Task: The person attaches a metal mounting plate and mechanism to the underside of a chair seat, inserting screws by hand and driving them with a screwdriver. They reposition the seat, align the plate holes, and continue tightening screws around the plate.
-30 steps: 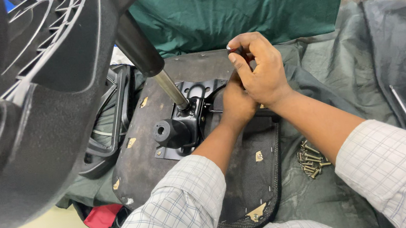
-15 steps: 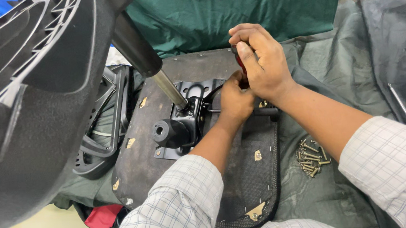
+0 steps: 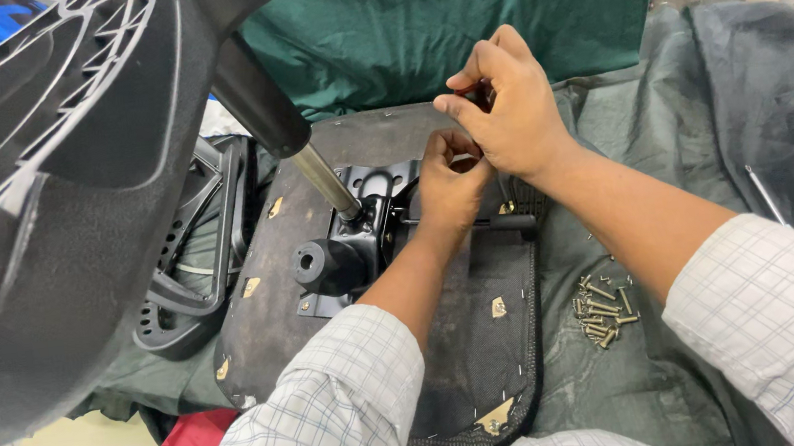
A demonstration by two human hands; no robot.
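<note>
An upturned chair seat (image 3: 490,361) lies on a dark cloth, its black metal mechanism (image 3: 351,257) bolted to the underside. A gas cylinder (image 3: 323,177) rises from the mechanism to the chair's star base (image 3: 69,189), which fills the upper left. My left hand (image 3: 452,183) is curled at the mechanism's right edge, fingers pinched around what looks like a tool shaft. Directly above, my right hand (image 3: 508,108) is closed on a dark tool handle that is mostly hidden by the fingers. A black lever (image 3: 510,223) sticks out under my right wrist.
Several loose screws (image 3: 603,309) lie in a pile on the cloth right of the seat. A black plastic frame part (image 3: 191,274) lies to the seat's left. Green fabric (image 3: 453,10) hangs behind, with a thin metal rod (image 3: 766,194) at the right.
My right hand has lifted a little above the left and turned, so its fingers now point left. My left hand stays at the mechanism.
</note>
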